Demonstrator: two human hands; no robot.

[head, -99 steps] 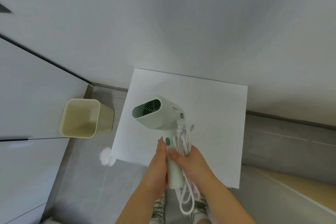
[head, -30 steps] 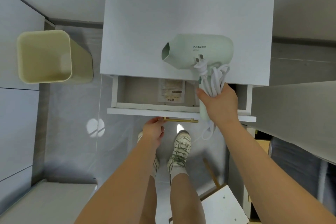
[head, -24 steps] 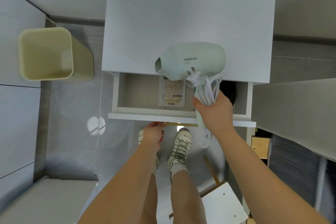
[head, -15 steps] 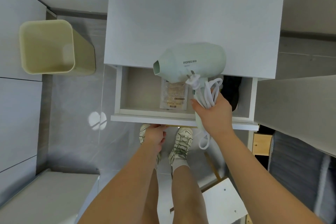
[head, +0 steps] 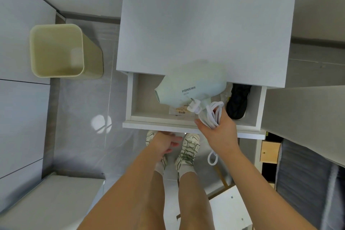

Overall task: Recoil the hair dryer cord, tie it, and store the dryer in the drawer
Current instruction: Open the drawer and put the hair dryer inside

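The right hand [head: 221, 132] is covering the handle of the one hair dryer [head: 192, 84], its fingers clamped around it and the coiled white cord [head: 211, 114]; whether the cord is tied is hard to make out; one loop is hanging below the wrist. The dryer is hovering over the open drawer [head: 145, 99], hiding most of a paper packet [head: 180, 111]; one dark item [head: 237, 102] is lying partly under the tabletop [head: 205, 15]. The left hand [head: 164, 144], fingers loosely apart, is sitting just below the drawer front; one bin [head: 57, 50] is standing left.
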